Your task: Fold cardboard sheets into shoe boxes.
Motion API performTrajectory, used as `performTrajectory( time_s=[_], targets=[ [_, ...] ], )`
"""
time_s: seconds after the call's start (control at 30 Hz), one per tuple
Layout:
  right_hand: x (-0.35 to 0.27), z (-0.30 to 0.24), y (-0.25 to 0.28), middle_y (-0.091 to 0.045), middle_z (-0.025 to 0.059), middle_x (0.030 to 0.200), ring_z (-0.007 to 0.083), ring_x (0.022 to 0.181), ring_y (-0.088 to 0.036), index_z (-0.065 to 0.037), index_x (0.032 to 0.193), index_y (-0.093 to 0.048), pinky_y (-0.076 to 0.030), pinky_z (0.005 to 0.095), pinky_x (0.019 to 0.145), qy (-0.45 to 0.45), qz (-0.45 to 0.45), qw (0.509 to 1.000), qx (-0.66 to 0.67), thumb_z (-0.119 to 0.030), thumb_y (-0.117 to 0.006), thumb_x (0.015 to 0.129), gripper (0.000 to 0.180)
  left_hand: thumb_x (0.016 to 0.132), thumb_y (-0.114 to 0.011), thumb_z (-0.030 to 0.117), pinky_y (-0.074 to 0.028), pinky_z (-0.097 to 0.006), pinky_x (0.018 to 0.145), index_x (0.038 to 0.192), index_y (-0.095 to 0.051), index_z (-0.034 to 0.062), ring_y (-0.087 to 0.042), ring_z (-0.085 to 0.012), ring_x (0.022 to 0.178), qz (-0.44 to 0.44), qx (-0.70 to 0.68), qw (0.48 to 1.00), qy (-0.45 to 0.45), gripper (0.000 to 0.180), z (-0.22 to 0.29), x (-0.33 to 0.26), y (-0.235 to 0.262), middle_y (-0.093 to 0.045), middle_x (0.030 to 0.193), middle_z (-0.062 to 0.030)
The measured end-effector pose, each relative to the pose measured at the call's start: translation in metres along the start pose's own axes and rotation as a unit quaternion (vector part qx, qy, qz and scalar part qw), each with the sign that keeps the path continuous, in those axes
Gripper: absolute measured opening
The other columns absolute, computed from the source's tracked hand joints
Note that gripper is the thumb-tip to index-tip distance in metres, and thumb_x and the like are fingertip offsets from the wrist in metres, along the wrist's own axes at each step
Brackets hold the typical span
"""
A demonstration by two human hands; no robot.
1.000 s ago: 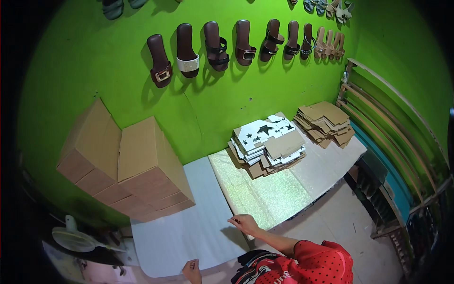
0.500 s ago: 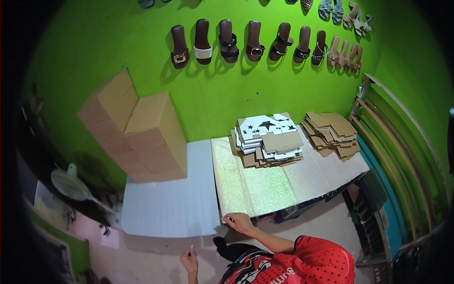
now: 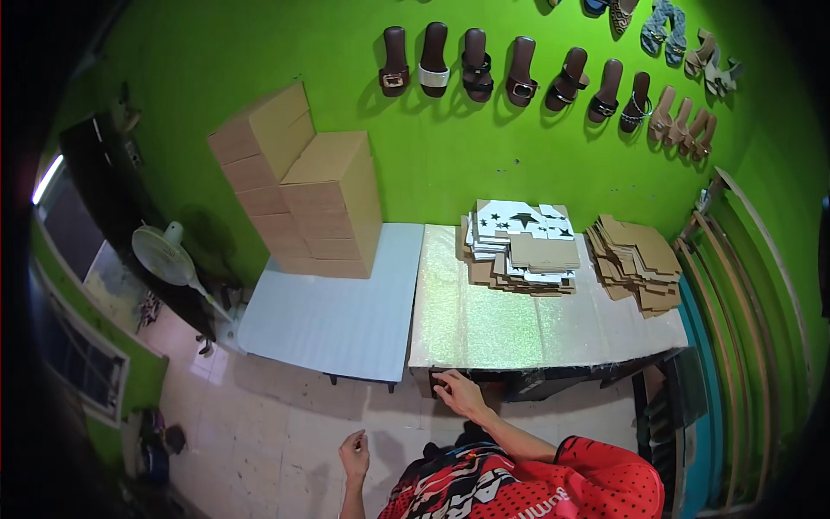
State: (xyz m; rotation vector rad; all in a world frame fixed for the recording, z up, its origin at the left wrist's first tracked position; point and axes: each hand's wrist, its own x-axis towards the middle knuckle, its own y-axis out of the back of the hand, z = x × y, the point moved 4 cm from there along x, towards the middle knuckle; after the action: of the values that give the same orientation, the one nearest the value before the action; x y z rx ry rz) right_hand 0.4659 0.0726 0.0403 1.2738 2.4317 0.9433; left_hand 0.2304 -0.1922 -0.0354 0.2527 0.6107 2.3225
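Observation:
My right hand (image 3: 461,395) is just off the front edge of the cloth-covered table (image 3: 450,333), near its dark underside. Its fingers are bent and somewhat apart, and I see nothing in them. Lower and to the left hangs my left hand (image 3: 354,454) over the tiled floor, fingers loosely curled in, with nothing visible in it. On the table lies a stack of flat white card pieces with black stars (image 3: 523,221), mixed with brown ones. To its right is a pile of flat brown cardboard pieces (image 3: 638,259).
Stacked brown boxes (image 3: 328,208) stand on the pale blue-grey table (image 3: 337,316) at left. Beyond it is a pedestal fan (image 3: 164,255). Sandals (image 3: 521,73) hang on the green wall (image 3: 432,164). A wooden rack (image 3: 752,311) stands at the right.
My view has shifted left and up, so tables and boxes sit farther right and higher. My right hand stays by the table's front edge; my left hand remains low over the floor.

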Motion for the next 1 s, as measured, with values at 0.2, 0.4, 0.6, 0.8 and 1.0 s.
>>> performTrajectory(
  time_s=[0.2, 0.4, 0.6, 0.8, 1.0],
  targets=[
    [-0.032, 0.04, 0.038, -0.069, 0.0069, 0.12, 0.0234, 0.085, -0.074, -0.015, 0.133, -0.07, -0.059, 0.0396, 0.076, -0.049, 0.022, 0.998, -0.019, -0.031, -0.072, 0.097, 0.039, 0.095, -0.071, 0.013, -0.06, -0.036, 0.082, 0.115, -0.078, 0.0033, -0.077, -0.0277, 0.089, -0.101, 0.016, 0.994, -0.047, 0.023, 0.03, 0.011, -0.073, -0.078, 0.104, -0.018],
    [-0.077, 0.116, 0.128, -0.069, 0.0074, 0.118, 0.0226, 0.084, -0.074, -0.014, 0.129, -0.072, -0.058, 0.041, 0.075, -0.119, 0.112, 0.986, -0.028, -0.03, -0.075, 0.094, 0.039, 0.096, -0.071, 0.018, -0.059, -0.038, 0.08, 0.115, -0.078, 0.0061, -0.076, -0.0298, 0.09, -0.188, 0.045, 0.974, -0.118, 0.024, 0.088, 0.026, -0.171, -0.077, 0.104, -0.0174],
    [-0.122, 0.209, 0.214, -0.053, 0.0226, 0.152, 0.0428, 0.137, -0.053, -0.01, 0.142, -0.064, -0.048, 0.0504, 0.11, -0.176, 0.144, 0.97, -0.09, -0.034, -0.075, 0.094, 0.055, 0.096, -0.071, 0.018, -0.057, -0.04, 0.084, 0.117, -0.077, 0.0066, -0.074, -0.0325, 0.095, -0.237, -0.006, 0.956, -0.172, 0.026, 0.167, 0.015, -0.277, -0.076, 0.108, -0.017],
    [-0.114, 0.239, 0.286, -0.033, 0.0282, 0.167, 0.0512, 0.152, -0.031, -0.007, 0.153, -0.054, -0.031, 0.0539, 0.124, -0.162, 0.156, 0.965, -0.134, -0.043, -0.074, 0.095, 0.071, 0.094, -0.073, 0.021, -0.051, -0.044, 0.106, 0.132, -0.069, 0.0083, -0.062, -0.0401, 0.127, -0.277, -0.008, 0.937, -0.21, 0.041, 0.213, 0.0, -0.353, -0.063, 0.138, -0.021],
    [-0.065, 0.255, 0.305, -0.032, 0.0272, 0.168, 0.0521, 0.153, -0.03, -0.006, 0.153, -0.053, -0.031, 0.0552, 0.124, -0.122, 0.136, 0.973, -0.14, -0.044, -0.072, 0.097, 0.07, 0.095, -0.074, 0.021, -0.048, -0.048, 0.111, 0.139, -0.066, 0.0103, -0.053, -0.0429, 0.138, -0.246, -0.014, 0.948, -0.2, 0.046, 0.243, 0.02, -0.375, -0.056, 0.148, -0.0227]
  ],
)
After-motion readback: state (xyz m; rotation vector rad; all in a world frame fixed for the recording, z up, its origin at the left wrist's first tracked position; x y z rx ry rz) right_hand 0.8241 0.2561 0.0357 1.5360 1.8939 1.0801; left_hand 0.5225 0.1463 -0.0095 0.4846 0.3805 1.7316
